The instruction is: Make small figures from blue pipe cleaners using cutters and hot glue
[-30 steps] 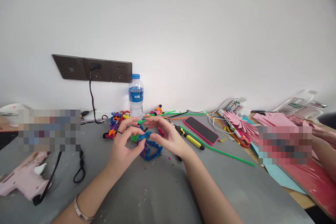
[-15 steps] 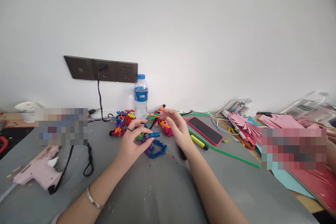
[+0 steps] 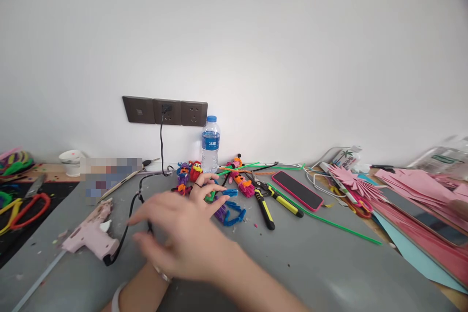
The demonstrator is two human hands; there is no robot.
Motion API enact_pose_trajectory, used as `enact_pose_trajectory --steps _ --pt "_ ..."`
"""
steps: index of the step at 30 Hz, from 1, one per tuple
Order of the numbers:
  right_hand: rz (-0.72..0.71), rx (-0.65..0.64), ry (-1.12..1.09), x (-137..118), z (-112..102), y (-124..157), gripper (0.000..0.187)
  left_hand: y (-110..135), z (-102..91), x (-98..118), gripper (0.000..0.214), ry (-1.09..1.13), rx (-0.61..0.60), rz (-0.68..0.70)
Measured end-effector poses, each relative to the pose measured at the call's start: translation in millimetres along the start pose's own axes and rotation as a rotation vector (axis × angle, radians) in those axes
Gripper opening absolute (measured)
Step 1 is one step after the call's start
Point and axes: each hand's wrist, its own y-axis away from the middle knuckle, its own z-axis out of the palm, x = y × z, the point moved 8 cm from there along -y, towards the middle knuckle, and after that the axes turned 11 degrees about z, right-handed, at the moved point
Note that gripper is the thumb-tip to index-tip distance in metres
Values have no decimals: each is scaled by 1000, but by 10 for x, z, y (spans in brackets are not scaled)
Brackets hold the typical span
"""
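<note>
My right hand [image 3: 179, 234] reaches across to the left over the grey table [image 3: 310, 263]; its fingers are spread and smeared by motion, and nothing is in them. It hovers between the pink glue gun [image 3: 91, 236] and my left hand [image 3: 205, 187], whose forearm it partly covers. My left hand, with a black ring on one finger, pinches a blue and green pipe-cleaner piece [image 3: 230, 192]. A blue and purple pipe-cleaner shape [image 3: 232, 213] lies just right of it.
Small pipe-cleaner figures [image 3: 188, 171], a water bottle [image 3: 210, 144] and wall sockets [image 3: 166, 111] with the gun's black cord stand at the back. Yellow-handled pliers [image 3: 265, 204], a pink-cased phone [image 3: 297, 190], a long green stick [image 3: 329, 222] and pink paper [image 3: 420, 187] lie right. Red scissors [image 3: 25, 207] lie far left.
My right hand left the pipe-cleaner piece and swung left across my left arm toward the glue gun. The view turned left. My left hand kept its hold.
</note>
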Motion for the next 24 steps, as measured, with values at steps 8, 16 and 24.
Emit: enact_pose_trajectory --steps 8,16,24 --pt "506 -399 386 350 1739 -314 84 -31 -6 -10 8 43 -73 7" --pt "566 -418 188 500 1671 -363 63 -42 -40 -35 8 11 -67 -11" --pt "523 -101 -1187 700 492 -353 26 -201 -143 -6 17 -29 -11 -9"
